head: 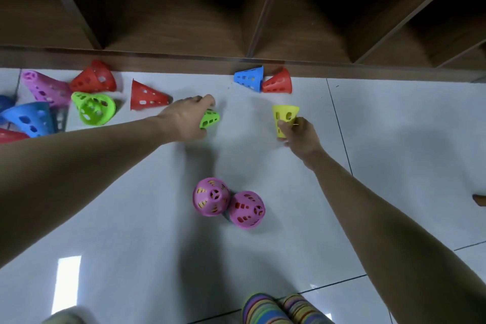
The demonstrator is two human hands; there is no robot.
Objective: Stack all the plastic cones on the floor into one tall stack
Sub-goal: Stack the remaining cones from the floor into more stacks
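Pale glossy tiled floor (pixel 394 126) running up to a dark wooden shelf unit (pixel 236 8) along its far edge; cones scattered along that edge and mid-floor. Left hand (pixel 184 119) curled over a small green cone (pixel 210 119) lying on its side, mid-floor near the far edge; right hand (pixel 299 134) pinches a yellow cone (pixel 284 118) by its narrow end, wide mouth pointing away, seemingly lifted but cannot tell if it clears the floor. Two pink stacks (pixel 228 201) stand touching near the middle of the floor, other colours showing through their holes; risk: two separate stacks need merging, and a tall one could tip when lifted. Loose cones: red cone (pixel 146 96), blue cone (pixel 249 78) and second red cone (pixel 278 81) touching at the far edge; a heap at the far left edge with purple cone (pixel 44 88), open green cone (pixel 93 108), another red cone (pixel 94 77). Risk: green cone slips from a grip on its side; yellow goes on mouth-up and jams or won't nest; an arm sweeping back clips the pink stacks. Hidden: left fingers under the green cone; heap cut off by the frame's left edge, count unclear; stack contents mostly hidden.
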